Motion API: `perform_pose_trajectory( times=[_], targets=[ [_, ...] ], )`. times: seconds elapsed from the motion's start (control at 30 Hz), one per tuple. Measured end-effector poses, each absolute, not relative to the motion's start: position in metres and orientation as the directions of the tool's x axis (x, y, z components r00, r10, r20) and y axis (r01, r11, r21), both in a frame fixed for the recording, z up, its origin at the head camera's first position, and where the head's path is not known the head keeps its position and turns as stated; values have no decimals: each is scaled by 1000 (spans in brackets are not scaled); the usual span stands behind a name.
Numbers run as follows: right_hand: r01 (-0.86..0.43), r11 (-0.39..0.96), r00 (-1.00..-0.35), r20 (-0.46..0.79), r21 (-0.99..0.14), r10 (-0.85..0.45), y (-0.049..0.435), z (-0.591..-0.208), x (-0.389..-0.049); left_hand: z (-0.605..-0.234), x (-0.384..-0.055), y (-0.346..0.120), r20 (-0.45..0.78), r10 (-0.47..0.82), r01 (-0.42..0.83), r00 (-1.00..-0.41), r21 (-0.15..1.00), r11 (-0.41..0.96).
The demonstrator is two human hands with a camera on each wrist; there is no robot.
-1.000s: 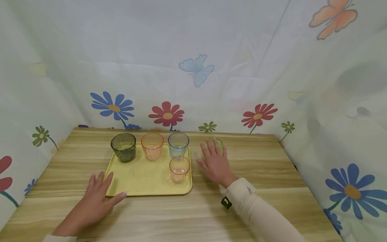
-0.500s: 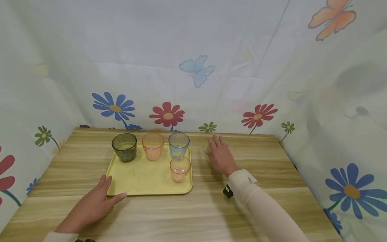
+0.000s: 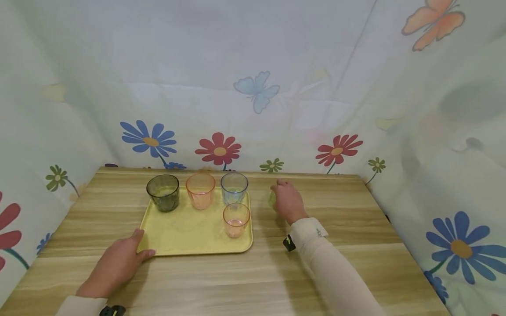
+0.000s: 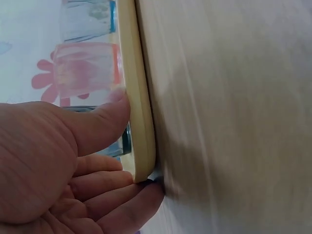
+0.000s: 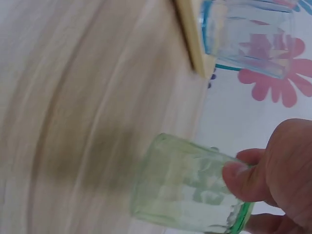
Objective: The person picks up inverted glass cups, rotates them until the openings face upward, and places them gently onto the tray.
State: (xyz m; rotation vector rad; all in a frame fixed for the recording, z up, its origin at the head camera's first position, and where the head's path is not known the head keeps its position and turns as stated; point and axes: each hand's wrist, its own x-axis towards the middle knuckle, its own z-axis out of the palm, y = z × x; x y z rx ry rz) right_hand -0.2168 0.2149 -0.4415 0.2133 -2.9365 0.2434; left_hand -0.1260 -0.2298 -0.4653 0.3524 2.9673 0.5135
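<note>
My left hand [image 3: 116, 265] grips the near left corner of the yellow tray [image 3: 189, 239]; in the left wrist view the thumb [image 4: 105, 124] lies along its edge and the fingers wrap the corner. Right of the tray, my right hand [image 3: 289, 202] holds a light green glass [image 5: 183, 187], pinched between thumb and fingers at its deep green end; the other end points toward the wooden tabletop. In the head view the hand covers most of this glass. On the tray stand a dark grey-green glass [image 3: 164, 197], an orange glass [image 3: 200, 195], a blue glass [image 3: 234, 191] and a pinkish-orange glass [image 3: 236, 224].
The wood-grain table [image 3: 348, 245] runs back to a white curtain [image 3: 308, 79] printed with flowers and butterflies. Three glasses line the tray's far edge, and the pinkish-orange one sits at its right side. The tray's middle and front left hold no glass.
My right hand's spread fingers have come down and curled around the green glass. My left hand's fingers have drawn in from spread to gripping the tray corner. The tray stays nearly in place.
</note>
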Motion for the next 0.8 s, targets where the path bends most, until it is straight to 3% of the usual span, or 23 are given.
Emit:
perform_pose_trajectory(
  times=[0.8],
  targets=[
    [-152,972,-988,43,-180,-147,214,-416,-211,-461,-130,-232,-84,207,171,-975,319,932]
  ],
)
